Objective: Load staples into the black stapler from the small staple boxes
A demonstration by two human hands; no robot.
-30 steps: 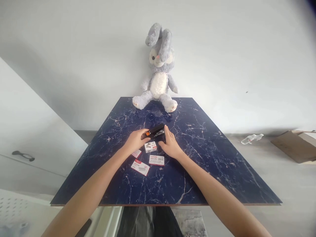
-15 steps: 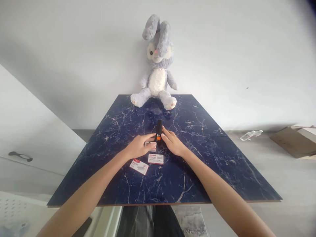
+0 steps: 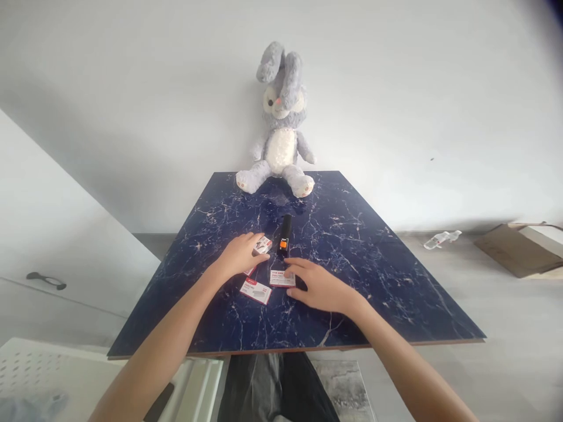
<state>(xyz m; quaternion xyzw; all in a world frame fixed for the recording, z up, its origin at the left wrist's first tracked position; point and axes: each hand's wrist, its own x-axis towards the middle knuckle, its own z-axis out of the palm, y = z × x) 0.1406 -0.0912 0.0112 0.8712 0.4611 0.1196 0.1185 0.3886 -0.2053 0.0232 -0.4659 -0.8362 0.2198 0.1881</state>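
My left hand (image 3: pixel 243 253) has its fingers and thumb around a small red-and-white box (image 3: pixel 263 245), which sits at an angle left of the black stapler (image 3: pixel 285 234). The stapler bears an orange label and lies on the table, touched by neither hand. My right hand (image 3: pixel 320 286) is open over the right end of a flat red-and-white box (image 3: pixel 278 278), its fingers above that end and its thumb apart below. Nearer me lies another such box (image 3: pixel 255 291). Under my left hand a red-edged box shows in part; the rest is hidden.
A grey plush rabbit (image 3: pixel 281 146) sits at the far edge of the dark blue marbled table (image 3: pixel 360 264), against the wall. On the floor to the right are a clear plastic bottle (image 3: pixel 441 239) and a cardboard box (image 3: pixel 512 249). A white cabinet with a dark handle (image 3: pixel 46 280) stands left.
Both hands have come away from the stapler. My left hand has moved left with the small box, now turned; my right hand has drawn back toward me onto the flat box. The view shifted slightly.
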